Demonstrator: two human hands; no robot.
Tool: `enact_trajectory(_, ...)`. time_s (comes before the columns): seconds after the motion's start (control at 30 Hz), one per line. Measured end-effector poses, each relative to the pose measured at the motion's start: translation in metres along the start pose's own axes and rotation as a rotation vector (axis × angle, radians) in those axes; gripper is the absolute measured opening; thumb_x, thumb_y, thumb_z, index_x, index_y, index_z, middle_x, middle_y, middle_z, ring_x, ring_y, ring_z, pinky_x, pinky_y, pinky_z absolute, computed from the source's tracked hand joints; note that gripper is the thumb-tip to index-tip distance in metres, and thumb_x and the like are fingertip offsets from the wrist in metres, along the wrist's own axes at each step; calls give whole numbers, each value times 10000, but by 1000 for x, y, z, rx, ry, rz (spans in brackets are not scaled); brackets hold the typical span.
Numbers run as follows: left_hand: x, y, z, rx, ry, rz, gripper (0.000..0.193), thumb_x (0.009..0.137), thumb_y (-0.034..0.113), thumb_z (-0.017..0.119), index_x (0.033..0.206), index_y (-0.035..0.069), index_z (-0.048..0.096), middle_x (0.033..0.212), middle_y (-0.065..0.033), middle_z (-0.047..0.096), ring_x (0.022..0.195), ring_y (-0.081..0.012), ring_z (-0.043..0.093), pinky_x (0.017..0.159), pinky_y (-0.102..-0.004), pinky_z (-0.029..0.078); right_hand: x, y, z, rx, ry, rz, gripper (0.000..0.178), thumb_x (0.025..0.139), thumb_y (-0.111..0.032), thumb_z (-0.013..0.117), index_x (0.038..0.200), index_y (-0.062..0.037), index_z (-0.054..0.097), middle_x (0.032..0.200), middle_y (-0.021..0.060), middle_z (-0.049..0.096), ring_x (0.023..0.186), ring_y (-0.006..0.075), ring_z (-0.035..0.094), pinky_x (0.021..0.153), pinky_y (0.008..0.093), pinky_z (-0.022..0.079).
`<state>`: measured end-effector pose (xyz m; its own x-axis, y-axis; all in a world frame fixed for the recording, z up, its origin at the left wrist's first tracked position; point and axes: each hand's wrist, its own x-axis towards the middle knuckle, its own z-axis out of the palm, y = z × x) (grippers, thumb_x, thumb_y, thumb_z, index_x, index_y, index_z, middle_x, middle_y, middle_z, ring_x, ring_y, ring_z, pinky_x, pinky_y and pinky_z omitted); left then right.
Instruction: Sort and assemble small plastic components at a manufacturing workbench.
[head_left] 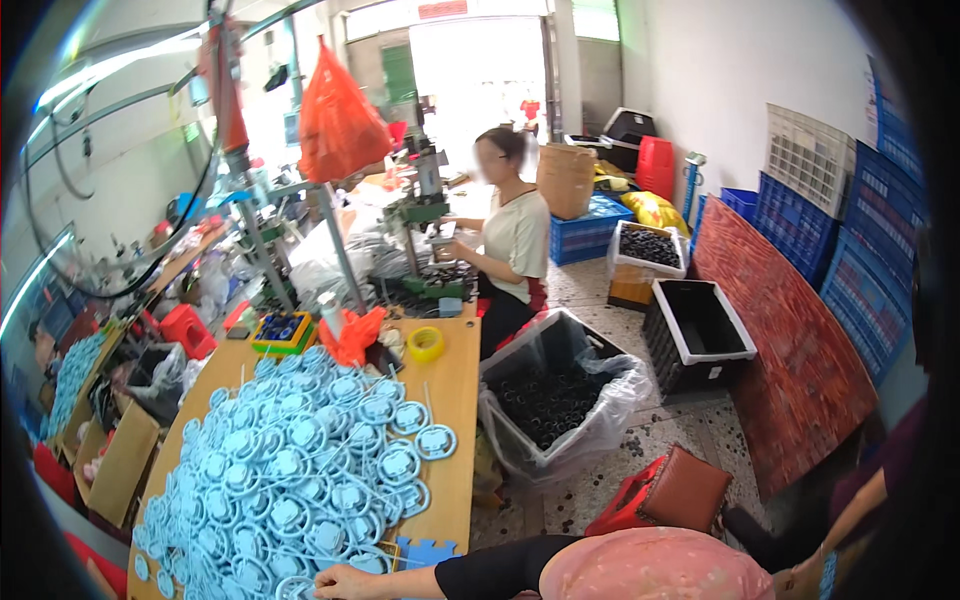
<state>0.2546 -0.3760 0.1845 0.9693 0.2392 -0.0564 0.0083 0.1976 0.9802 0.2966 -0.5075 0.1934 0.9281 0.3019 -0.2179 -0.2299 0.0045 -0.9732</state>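
My right hand (345, 582) reaches in along the lower edge, its arm in a black sleeve below a pink shoulder. Its fingers are bent and closed on a light-blue round plastic part (294, 588) at the near edge of a heap; the fingertips are partly cut off by the frame. The heap (300, 450) holds many such ring-shaped parts with thin strips, spread over a wooden table (455, 400). Just right of my hand lies a blue jigsaw-edged foam mat (428, 553). My left hand is out of view.
Beyond the heap are yellow tape (426, 344) and a bright tray (283, 332). A co-worker (512, 235) sits at a green press (425, 215). Right: a lined bin of black rings (550, 400), a black crate (700, 320), a stool (690, 485), another person's arm (860, 505).
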Motion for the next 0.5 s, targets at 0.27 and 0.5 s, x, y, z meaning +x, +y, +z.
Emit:
enact_trajectory(0.27,10,-30,-144,334,-54,366,440,752,62,660,1182,149,628,1210,-168,517,1116,-404,463,1001,-486,343,52,22,77,-385,50,-164,397,771,-307,770,1002,-28,607,955,73,612,920,144,584,798,317,488)
enact_trajectory(0.5,-11,12,-214,264,173,50,694,714,299,803,1231,2,448,1174,-143,525,1027,-235,542,856,-361,458,72,32,169,51,-490,174,445,846,-174,702,1209,3,517,1022,62,616,887,143,589,765,290,486)
